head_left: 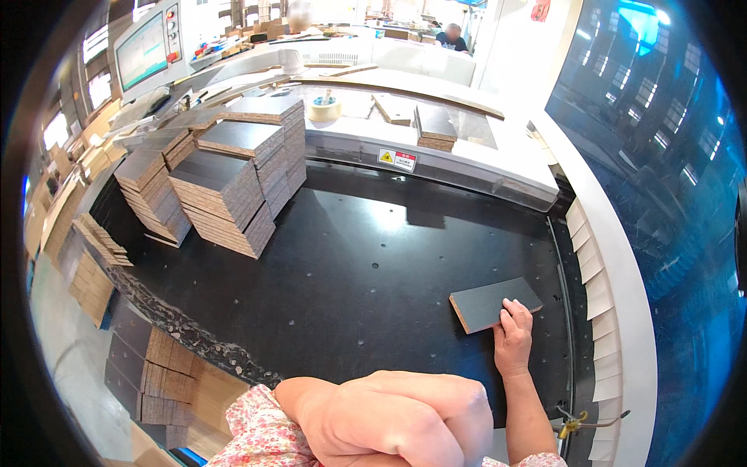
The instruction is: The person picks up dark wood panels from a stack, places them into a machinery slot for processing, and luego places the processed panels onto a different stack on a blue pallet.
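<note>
At the right of the black table (334, 288), my right hand (513, 338) grips a small rectangular board (484, 302) by its near edge. The board has a dark grey face and raw brown chipboard edges. Fingers lie over its top face. Whether it touches the tabletop or is slightly lifted, I cannot tell. My left hand (420, 412) is large and close in the lower middle, bent over with its fingers curled. Their tips are hidden, so anything they hold does not show.
Stacks of similar boards (222, 179) stand at the table's far left. More boards (167, 381) lie below its left edge. Beyond the table's back rail are a tape roll (325, 109) and a small board stack (436, 128). A white curved frame (622, 311) borders the right side.
</note>
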Available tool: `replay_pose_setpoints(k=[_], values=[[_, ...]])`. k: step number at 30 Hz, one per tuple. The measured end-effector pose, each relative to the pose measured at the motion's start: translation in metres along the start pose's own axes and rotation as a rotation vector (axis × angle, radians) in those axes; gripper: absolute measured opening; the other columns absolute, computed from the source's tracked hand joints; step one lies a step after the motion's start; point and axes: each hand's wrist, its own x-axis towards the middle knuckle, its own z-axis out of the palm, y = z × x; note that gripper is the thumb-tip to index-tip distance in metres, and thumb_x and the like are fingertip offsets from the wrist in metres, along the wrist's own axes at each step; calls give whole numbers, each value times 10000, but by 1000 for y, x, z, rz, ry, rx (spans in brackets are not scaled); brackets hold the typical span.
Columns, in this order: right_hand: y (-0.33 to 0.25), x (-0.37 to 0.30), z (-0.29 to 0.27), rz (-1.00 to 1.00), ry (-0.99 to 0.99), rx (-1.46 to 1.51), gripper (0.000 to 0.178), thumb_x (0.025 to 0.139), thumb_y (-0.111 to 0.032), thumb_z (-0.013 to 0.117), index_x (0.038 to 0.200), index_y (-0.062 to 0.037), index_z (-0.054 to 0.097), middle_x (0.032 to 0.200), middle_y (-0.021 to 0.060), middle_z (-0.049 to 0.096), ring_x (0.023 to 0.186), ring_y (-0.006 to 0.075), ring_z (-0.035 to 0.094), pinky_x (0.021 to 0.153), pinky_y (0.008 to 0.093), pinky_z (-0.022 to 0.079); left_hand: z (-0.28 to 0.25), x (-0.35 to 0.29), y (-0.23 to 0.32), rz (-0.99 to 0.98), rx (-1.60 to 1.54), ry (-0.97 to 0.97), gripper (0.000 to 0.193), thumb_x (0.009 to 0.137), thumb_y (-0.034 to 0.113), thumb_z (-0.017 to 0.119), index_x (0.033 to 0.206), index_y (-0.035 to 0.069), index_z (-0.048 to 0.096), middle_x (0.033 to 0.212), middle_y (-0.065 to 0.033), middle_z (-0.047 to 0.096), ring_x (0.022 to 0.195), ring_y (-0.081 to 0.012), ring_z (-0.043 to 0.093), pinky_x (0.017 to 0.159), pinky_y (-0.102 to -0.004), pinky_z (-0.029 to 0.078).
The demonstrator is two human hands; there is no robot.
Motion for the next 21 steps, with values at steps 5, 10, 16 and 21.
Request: replay_pose_setpoints(k=[5,10,16,21], values=[[-1,0,-1,-4,-7,-13,236,782,-4,694,1011,14,644,1244,124,605,1210,351,517,1021,438,443,-13,-4,-2,19,47,-32,174,939,160,659,879,1,625,857,-118,616,715,-210,595,638,-304,511],[-2,0,-1,14,-22,0,222,788,-5,691,1003,15,638,1246,129,604,1214,355,514,1027,444,435,-10,4,0,80,51,54,183,945,167,653,872,3,615,850,-112,606,716,-190,596,625,-280,518],[-1,0,-1,-4,-33,1,212,804,-6,685,1005,18,624,1250,142,600,1218,364,510,1024,453,432,-22,5,0,116,88,-36,241,946,232,658,910,-5,633,880,-128,611,736,-195,603,657,-282,516],[5,-2,2,-30,-18,19,213,803,-5,683,1005,26,622,1243,149,602,1215,376,509,1023,462,432,-6,-3,42,-244,206,153,297,986,236,583,1142,-10,639,1065,-182,594,978,-254,584,972,-414,404]])
